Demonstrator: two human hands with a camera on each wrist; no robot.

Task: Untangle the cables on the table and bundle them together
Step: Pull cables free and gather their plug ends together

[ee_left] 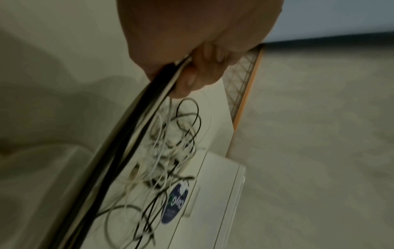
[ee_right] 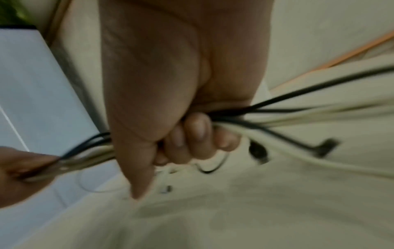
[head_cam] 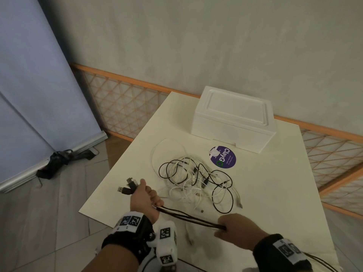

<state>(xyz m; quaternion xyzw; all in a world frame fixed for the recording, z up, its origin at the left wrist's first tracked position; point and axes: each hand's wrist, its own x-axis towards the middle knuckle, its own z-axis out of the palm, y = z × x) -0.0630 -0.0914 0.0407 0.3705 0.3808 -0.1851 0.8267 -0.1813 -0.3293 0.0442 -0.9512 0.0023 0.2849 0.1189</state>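
The light, limp cables [head_cam: 188, 217] are gripped near the plugs [head_cam: 128, 186] by the left hand [head_cam: 146, 200], farther along by the right hand [head_cam: 234, 225].

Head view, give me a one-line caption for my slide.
Left hand and right hand stretch gathered cables taut beside the tangled pile on the table.
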